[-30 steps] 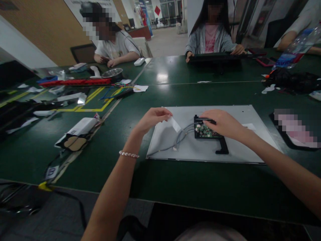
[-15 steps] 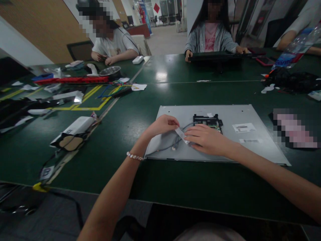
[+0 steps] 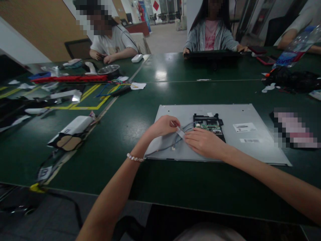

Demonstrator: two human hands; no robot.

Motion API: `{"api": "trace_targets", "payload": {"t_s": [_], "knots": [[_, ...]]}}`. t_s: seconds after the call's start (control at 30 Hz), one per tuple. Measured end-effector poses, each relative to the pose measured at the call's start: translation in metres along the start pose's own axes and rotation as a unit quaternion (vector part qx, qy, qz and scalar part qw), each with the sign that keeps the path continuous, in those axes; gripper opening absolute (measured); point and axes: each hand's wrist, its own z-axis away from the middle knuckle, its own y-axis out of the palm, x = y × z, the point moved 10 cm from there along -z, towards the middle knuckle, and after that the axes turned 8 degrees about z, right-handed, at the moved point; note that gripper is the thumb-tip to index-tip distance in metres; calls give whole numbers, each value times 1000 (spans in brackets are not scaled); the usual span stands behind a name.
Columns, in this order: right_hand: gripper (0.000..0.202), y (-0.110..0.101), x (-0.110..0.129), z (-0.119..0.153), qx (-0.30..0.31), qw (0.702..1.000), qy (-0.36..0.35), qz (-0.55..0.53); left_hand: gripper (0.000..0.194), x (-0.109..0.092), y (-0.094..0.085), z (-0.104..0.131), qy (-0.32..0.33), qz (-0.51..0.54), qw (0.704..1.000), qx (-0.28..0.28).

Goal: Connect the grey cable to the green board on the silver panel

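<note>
A flat grey metal display panel (image 3: 240, 115) lies on the green table, its back facing up. On it sits a black bracket with a green circuit board (image 3: 209, 127), and grey cables (image 3: 164, 148) run from there to the left. My left hand (image 3: 167, 125) pinches one end of a pale strip of tape (image 3: 180, 133) over the cables. At the strip's other end, the fingertips of my right hand (image 3: 207, 143) press together on it, the palm low over the panel. White labels (image 3: 244, 127) mark the panel's right part.
A phone (image 3: 296, 129) lies right of the panel. To the left are a white box-like pack (image 3: 72, 132), coloured wires (image 3: 112, 90) and a red strip (image 3: 70, 79). Across the table, one person holds a dark screen (image 3: 217, 55); a water bottle (image 3: 294, 50) stands far right.
My right hand has shifted slightly down and left, its fingers closer together, uncovering more of the circuit board. My left hand stays almost in place at the tape, its fingers curled a little more.
</note>
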Motion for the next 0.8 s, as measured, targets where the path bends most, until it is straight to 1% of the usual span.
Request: {"api": "trace_targets", "payload": {"t_s": [0.1,0.2,0.27,0.37,0.43,0.53,0.63,0.8], "knots": [[33,2,4,-1,16,1000,-1,8,27,-6,-2,2,18,-28,999,-19],[35,5,7,-2,36,999,-1,22,37,-21,-6,6,63,-60,995,-51],[36,6,9,-3,48,998,-1,29,34,-31,-1,9,94,-80,992,-36],[41,7,13,-3,71,997,7,39,23,-41,13,11,123,-103,987,18],[44,7,16,-2,87,995,17,43,20,-41,16,10,122,-107,986,30],[47,7,20,-2,107,993,25,46,18,-32,14,7,100,-98,990,21],[48,6,24,-1,119,991,24,48,17,-24,15,4,85,-86,992,28],[47,3,25,-1,124,991,22,49,12,-24,16,5,71,-75,994,33]]}}
